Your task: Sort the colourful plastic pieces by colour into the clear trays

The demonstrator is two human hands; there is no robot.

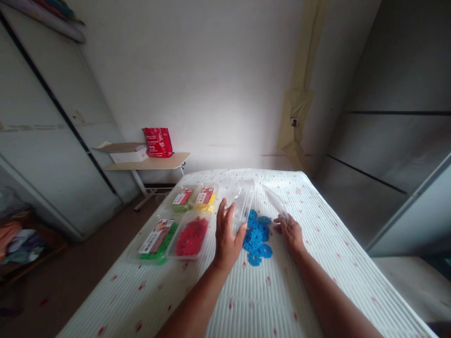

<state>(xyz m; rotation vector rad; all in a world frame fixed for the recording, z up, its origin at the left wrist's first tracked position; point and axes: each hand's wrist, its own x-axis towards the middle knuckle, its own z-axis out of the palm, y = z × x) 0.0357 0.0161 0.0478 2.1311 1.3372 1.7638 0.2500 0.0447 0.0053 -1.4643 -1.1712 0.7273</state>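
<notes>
My left hand [229,232] grips a clear plastic tub [244,195], tipped on its side with fingers along its wall and the thumb near its edge. A thin clear lid [275,199] is pinched in my right hand [291,231], slanting up to the left. On the cloth between my hands lies a loose pile of blue notched discs [256,238]. Left of my left hand stands an uncovered tub of red pieces [192,237]. Beside it is a lidded, labelled tub of green pieces [155,241].
Further back are labelled tubs of yellow pieces [206,197] and light green pieces [181,199]. A white dotted cloth [246,300] covers the table. Behind it to the left, a side table [155,163] bears a red bag [158,142] and a white box [128,154].
</notes>
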